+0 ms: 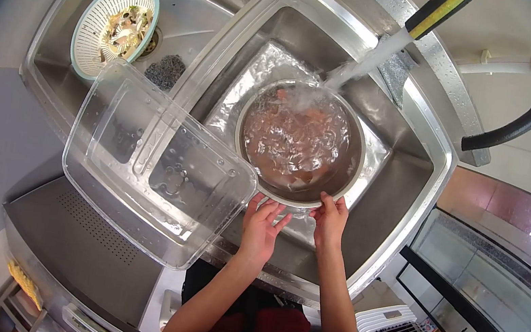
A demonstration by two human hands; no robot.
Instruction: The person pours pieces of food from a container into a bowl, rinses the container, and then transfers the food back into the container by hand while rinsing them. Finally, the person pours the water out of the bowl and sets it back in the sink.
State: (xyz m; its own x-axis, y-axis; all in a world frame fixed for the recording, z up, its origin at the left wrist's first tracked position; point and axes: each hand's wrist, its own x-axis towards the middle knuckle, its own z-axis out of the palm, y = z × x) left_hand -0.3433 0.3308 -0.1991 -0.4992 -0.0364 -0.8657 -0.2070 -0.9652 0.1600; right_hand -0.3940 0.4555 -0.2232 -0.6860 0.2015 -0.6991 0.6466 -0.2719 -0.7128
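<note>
A round metal basin [359, 137] stands in the right-hand sink, filled with rippling water over pinkish-brown pieces [294, 136]. My right hand [330, 225] pinches its near rim, thumb on top. Just left of it, my left hand [258, 232] has its fingers apart, with fingertips right at the basin's rim and beside a clear plastic tub [190, 254]. That tub lies across the divider and front edge of the sinks, wet with drops. Water pours from a black hose with a yellow stripe [443, 10] into the far side of the basin.
In the left sink sit a pale green and white colander [79, 45] holding food scraps, and a dark scouring pad [164, 71]. A tap [504, 129] with a red handle is on the right wall. A grey perforated panel [76, 241] lies at lower left.
</note>
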